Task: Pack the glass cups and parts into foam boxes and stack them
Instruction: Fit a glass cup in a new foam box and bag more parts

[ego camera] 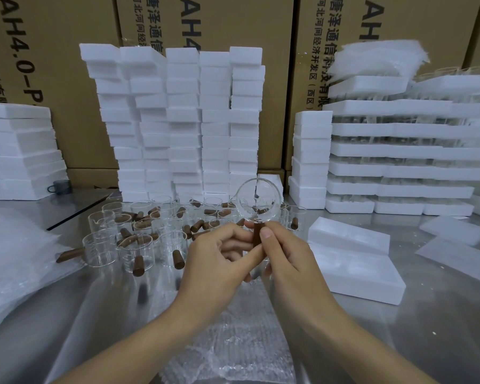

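I hold a clear glass cup [258,199] up with its round mouth facing me and its brown wooden handle [257,234] pointing down. My right hand [283,253] pinches the handle between thumb and fingers. My left hand [219,256] grips the same handle from the left, fingers curled around it. Several more glass cups [135,252] with brown handles stand on the metal table behind my hands. An open white foam box [355,261] lies to the right, its lid leaning up at the back.
A sheet of bubble wrap [233,336] lies under my wrists, and more wrap [14,259] is piled at left. Tall stacks of foam boxes [183,120] stand behind the cups. Foam trays of glassware [410,151] are stacked at right. Loose foam lids [455,231] lie far right.
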The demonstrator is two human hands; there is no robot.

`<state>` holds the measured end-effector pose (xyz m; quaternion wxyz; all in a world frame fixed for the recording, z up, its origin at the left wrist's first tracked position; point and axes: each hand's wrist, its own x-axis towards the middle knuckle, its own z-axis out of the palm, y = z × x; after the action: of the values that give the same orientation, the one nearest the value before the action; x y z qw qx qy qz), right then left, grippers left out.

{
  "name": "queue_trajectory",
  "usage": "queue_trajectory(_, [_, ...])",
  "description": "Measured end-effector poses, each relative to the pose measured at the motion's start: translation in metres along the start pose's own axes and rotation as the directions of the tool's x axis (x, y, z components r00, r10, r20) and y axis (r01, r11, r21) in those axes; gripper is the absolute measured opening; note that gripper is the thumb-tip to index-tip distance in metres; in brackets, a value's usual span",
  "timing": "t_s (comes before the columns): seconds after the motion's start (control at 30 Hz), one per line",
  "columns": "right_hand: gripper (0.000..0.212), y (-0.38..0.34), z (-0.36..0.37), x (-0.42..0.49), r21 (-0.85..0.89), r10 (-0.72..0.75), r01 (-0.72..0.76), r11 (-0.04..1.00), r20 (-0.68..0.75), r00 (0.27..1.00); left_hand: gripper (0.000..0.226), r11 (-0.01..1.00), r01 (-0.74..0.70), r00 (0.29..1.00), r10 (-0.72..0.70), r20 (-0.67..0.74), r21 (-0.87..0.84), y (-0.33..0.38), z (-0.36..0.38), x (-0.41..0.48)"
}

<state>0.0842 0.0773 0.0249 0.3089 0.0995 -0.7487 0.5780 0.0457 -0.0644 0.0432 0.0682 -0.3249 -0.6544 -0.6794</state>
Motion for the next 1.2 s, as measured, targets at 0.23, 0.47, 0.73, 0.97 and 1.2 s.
queue_trajectory(0.23, [0.050, -0.003, -0.001, -0.001, 0.020, 0.007, -0.007, 1.000, -0.005, 1.000, 0.022, 1.000, -0.014, 1.000, 0.014, -0.004, 0.002, -0.001, 0.000, 0.001])
queue_trajectory(0.47, [0.029, -0.001, -0.001, -0.002, -0.024, -0.010, 0.007, 1.000, -0.114, 0.993, 0.014, 0.999, -0.021, 0.997, 0.024, -0.078, 0.046, 0.000, 0.001, 0.001])
queue_trajectory(0.73, [0.028, 0.000, -0.002, 0.002, 0.185, 0.097, -0.076, 0.980, -0.104, 0.990, 0.022, 0.995, 0.001, 1.000, 0.002, -0.030, 0.103, -0.003, 0.003, -0.001])
queue_trajectory(0.97, [0.032, -0.020, -0.019, 0.013, 0.261, 0.235, -0.195, 0.945, -0.131, 0.963, 0.039, 0.999, -0.050, 0.994, 0.049, -0.096, -0.010, 0.001, -0.004, 0.008])
queue_trajectory(1.2, [0.037, -0.027, -0.012, 0.006, 0.645, 0.362, -0.466, 0.605, 0.298, 0.883, 0.066, 0.985, -0.153, 0.973, 0.163, -0.161, 0.075, 0.008, -0.010, 0.011])
